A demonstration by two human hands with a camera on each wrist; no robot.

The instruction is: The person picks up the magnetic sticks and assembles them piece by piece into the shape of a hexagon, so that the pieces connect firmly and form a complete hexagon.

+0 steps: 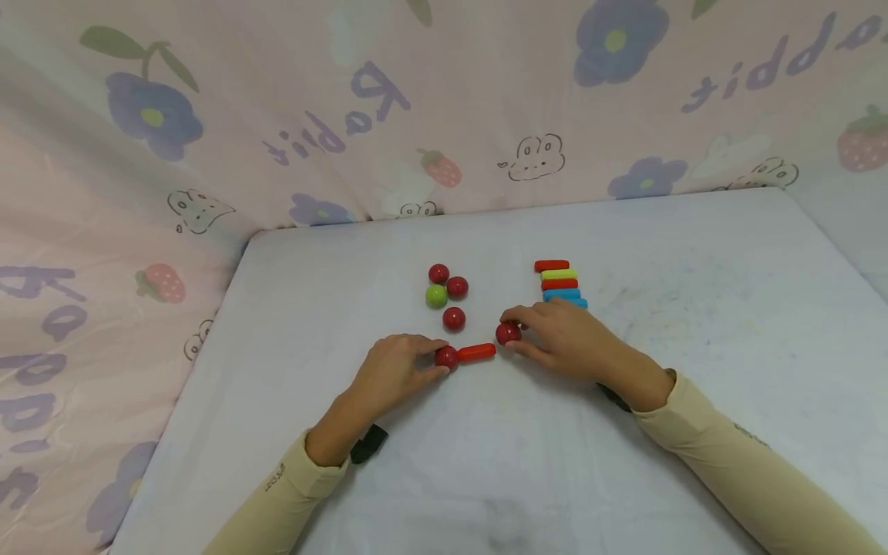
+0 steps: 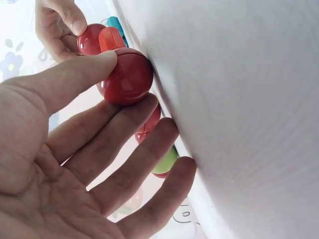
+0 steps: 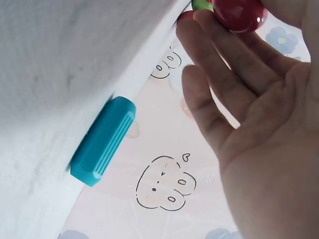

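Left hand (image 1: 397,371): pinches red ball (image 1: 447,358) against red rod (image 1: 476,353) on table (image 1: 444,470) | Right hand (image 1: 565,339): pinches second ball (image 1: 508,334), apart from rod's bare end | Apparent status: one end met, one outstanding | Remaining: four balls (image 1: 454,319), five rods (image 1: 560,284)

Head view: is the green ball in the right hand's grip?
No, the right hand pinches a red ball, while the green ball lies apart on the white table.
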